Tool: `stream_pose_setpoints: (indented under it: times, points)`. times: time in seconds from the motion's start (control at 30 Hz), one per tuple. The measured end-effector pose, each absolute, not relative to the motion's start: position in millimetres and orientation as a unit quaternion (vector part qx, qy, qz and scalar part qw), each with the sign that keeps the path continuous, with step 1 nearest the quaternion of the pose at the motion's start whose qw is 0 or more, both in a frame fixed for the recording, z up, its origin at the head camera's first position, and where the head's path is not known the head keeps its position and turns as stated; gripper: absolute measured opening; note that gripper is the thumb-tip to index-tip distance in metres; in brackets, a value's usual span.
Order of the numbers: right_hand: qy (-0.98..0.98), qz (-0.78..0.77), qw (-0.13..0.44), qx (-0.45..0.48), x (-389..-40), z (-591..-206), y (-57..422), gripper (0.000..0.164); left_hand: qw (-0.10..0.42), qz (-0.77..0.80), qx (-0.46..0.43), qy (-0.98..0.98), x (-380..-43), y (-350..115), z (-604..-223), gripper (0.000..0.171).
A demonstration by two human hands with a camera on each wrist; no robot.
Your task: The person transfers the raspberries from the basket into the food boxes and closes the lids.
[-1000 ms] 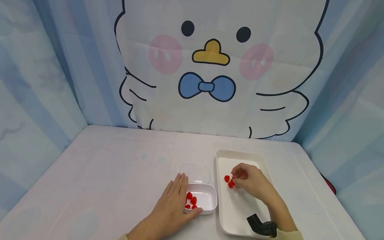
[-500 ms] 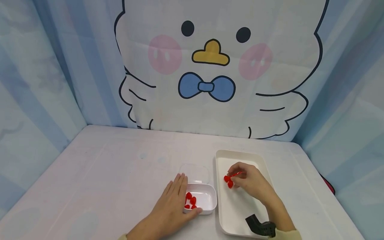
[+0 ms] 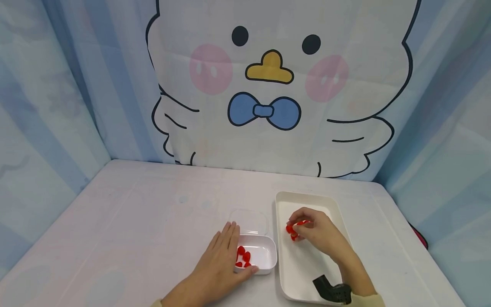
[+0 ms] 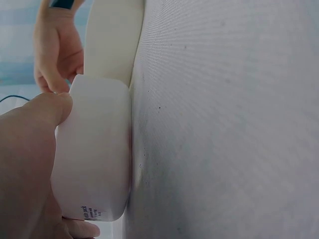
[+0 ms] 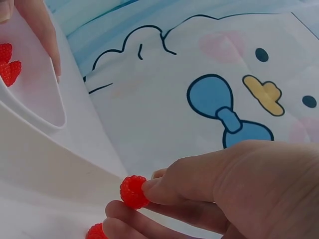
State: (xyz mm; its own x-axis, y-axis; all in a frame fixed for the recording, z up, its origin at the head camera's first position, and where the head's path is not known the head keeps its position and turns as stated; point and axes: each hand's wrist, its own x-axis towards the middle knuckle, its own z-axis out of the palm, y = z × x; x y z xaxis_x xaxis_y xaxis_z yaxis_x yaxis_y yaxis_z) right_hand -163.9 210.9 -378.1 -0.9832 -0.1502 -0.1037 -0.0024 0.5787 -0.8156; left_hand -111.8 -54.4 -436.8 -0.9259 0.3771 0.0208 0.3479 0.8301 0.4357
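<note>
Imitation-looking red raspberries lie in a small white box (image 3: pixel 265 255) and on a cream tray (image 3: pixel 303 273) to its right. My left hand (image 3: pixel 216 262) rests along the box's left end with straight fingers, its thumb (image 4: pixel 62 107) laid over the near rim. Over the tray, my right hand (image 3: pixel 320 230) pinches a raspberry (image 5: pixel 133 191) between thumb and finger, plain in the right wrist view. Just below it another raspberry (image 5: pixel 95 232) shows, close to a fingertip. In the head view the right fingers partly cover the tray's raspberries.
A clear plastic lid (image 3: pixel 249 221) lies behind the box on the pale tablecloth (image 3: pixel 145 213). Box and tray stand side by side, nearly touching. A printed curtain (image 3: pixel 268 145) hangs behind the table, and a black strap (image 3: pixel 331 291) sits on the right wrist.
My right hand has shifted slightly left over the tray, and its fingers now cover more of the raspberries there. The left hand and the box have stayed in place.
</note>
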Motion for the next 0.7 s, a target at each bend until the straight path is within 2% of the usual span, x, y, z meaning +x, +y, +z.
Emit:
stream_pose_setpoints:
  times: [0.7]
  points:
    - [0.852,-0.511,0.103,-0.044,-162.1,-374.1,212.3,0.018,0.04,0.216,0.184,0.958,-111.6,-53.2,-434.1,0.106]
